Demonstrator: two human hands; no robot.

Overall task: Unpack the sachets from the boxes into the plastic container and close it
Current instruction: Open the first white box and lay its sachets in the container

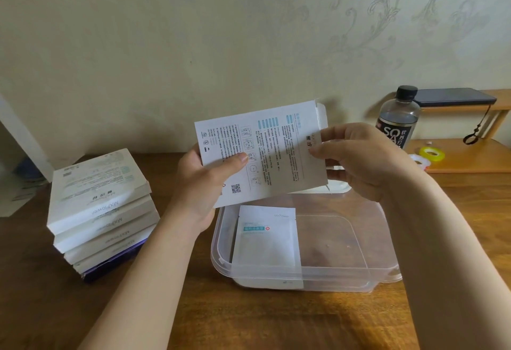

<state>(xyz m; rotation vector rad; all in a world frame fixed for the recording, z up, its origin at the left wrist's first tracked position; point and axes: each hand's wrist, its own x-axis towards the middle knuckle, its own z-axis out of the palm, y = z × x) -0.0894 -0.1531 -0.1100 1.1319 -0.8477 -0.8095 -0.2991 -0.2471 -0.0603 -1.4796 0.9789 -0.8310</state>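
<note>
I hold a white box [262, 153], end flap open, tilted above the clear open container [345, 272]; one white sachet [266, 241] leans inside. A stack [99, 211] of boxes sits left.

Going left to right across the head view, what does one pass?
Stack of boxes → left hand → white box → right hand → yellow tape roll.

A box [262, 153] is held between the left hand [203, 183] and right hand [359, 156]. Below them a sachet [266, 244] is laid in the plastic container [345, 272]. A stack of boxes [102, 211] is set left of the left hand.
</note>
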